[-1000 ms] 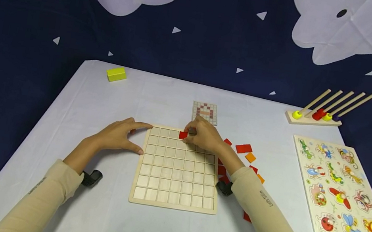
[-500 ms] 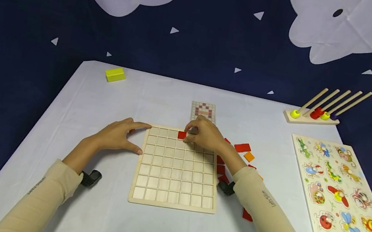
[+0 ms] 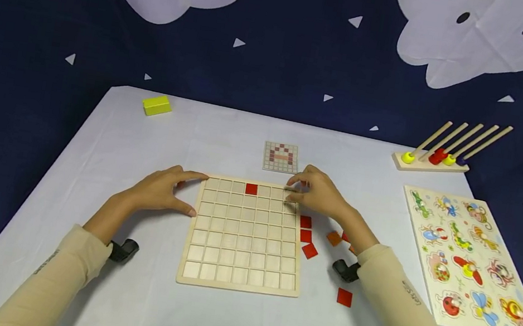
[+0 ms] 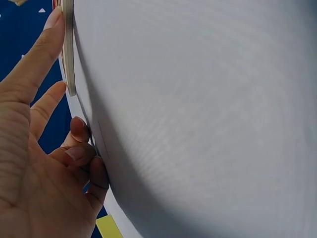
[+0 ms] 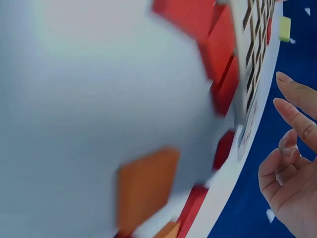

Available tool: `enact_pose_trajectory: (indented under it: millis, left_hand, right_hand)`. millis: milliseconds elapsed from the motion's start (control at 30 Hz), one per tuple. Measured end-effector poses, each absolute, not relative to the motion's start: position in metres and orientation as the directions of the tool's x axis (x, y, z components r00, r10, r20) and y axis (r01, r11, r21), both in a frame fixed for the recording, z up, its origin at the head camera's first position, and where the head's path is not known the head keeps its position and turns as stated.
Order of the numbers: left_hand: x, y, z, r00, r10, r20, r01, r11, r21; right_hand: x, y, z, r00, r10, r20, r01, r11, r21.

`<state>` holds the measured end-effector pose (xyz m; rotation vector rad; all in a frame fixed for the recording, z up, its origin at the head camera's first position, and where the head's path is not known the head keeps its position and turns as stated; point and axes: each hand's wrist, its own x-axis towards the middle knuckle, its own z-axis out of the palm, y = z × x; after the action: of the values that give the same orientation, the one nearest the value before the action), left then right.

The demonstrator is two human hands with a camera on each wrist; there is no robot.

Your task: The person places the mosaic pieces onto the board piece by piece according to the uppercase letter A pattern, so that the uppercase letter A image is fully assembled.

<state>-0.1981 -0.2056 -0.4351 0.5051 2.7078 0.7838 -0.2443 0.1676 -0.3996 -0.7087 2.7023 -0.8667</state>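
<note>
A wooden grid board (image 3: pixel 238 287) lies flat on the white table. One red square tile (image 3: pixel 251 189) sits in the middle cell of its far row. My left hand (image 3: pixel 156 189) rests at the board's left edge, with the thumb and index finger spread and touching its side. In the left wrist view the other fingers of that hand (image 4: pixel 49 168) curl loosely. Over the board's far right corner hovers my right hand (image 3: pixel 320 194), fingers slightly bent. Nothing shows between the fingers of the right hand (image 5: pixel 297 173) in the right wrist view.
Loose red tiles (image 3: pixel 306 236) and an orange tile (image 3: pixel 334 238) lie right of the board; another red tile (image 3: pixel 344 297) is nearer. Behind is a pattern card (image 3: pixel 281 157). An insect puzzle (image 3: pixel 471 267), a peg stand (image 3: pixel 431 166) and a yellow block (image 3: pixel 156 105) stand farther out.
My right hand has let go of the red tile and moved right, uncovering the far row and the pattern card. The left hand keeps its place at the board.
</note>
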Motion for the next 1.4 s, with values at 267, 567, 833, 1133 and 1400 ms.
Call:
enact_pose_trajectory:
  millis: [267,567,833,1133,1400]
  left_hand:
    - [-0.198,-0.206,-0.437,-0.902,0.401,-0.163,0.252,0.792,0.557]
    - [-0.197,-0.206,-0.436,-0.901,0.404,-0.160,0.257,0.792,0.554]
    - [-0.198,-0.206,-0.435,-0.899,0.408,-0.158,0.261,0.791,0.554]
    - [-0.198,-0.206,-0.435,-0.899,0.405,-0.163,0.258,0.794,0.550]
    - [-0.198,-0.206,-0.435,-0.900,0.402,-0.166,0.255,0.797,0.548]
  right_hand:
    - [-0.238,0.206,-0.402,-0.896,-0.441,-0.060,-0.326,0.743,-0.584]
    - [-0.234,0.243,-0.410,-0.919,-0.386,-0.077,-0.287,0.791,-0.540]
    - [-0.233,0.259,-0.416,-0.925,-0.364,-0.107,-0.264,0.821,-0.507]
    - [-0.235,0.264,-0.419,-0.922,-0.377,-0.092,-0.280,0.810,-0.514]
    - [-0.234,0.264,-0.421,-0.914,-0.398,-0.072,-0.310,0.803,-0.508]
